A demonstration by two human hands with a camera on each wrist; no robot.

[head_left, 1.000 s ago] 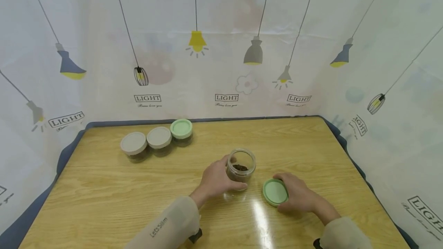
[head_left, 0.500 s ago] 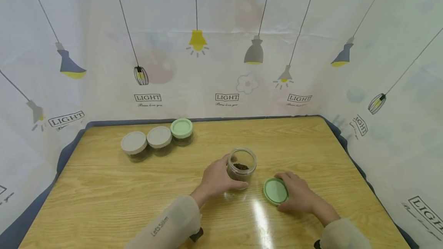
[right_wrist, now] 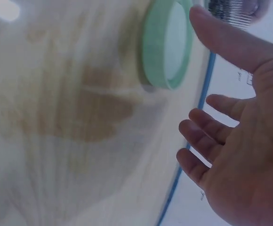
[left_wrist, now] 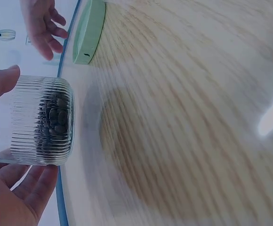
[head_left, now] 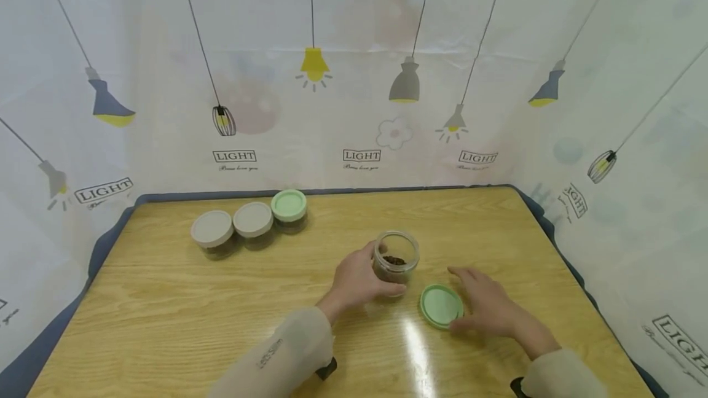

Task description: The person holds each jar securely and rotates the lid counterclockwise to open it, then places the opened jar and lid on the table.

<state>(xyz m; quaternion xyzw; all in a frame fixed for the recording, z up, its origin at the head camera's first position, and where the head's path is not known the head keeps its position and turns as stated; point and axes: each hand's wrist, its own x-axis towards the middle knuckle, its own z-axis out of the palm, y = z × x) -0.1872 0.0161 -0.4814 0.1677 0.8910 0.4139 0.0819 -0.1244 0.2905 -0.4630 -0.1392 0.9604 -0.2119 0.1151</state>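
My left hand (head_left: 359,278) grips a ribbed, clear jar (head_left: 396,260) that has no lid on. Dark bean-like pieces (left_wrist: 52,122) lie at the bottom of the jar, seen through its side in the left wrist view. A round green lid (head_left: 441,306) lies on the wooden table to the right of the jar. Beside the lid's right edge is my right hand (head_left: 492,306), thumb and fingers spread with nothing held. In the right wrist view a gap shows between the fingers and the green lid (right_wrist: 167,44).
Toward the back left stand two jars with pale lids, one (head_left: 212,232) left of the other (head_left: 254,225), and a jar with a green lid (head_left: 289,209). A cloth printed with lamps (head_left: 354,78) surrounds the wooden table (head_left: 182,318) at the back and sides.
My right hand has let go of the green lid, spreading its fingers and drawing back slightly right. My left hand has shifted the jar a little right and away from me.
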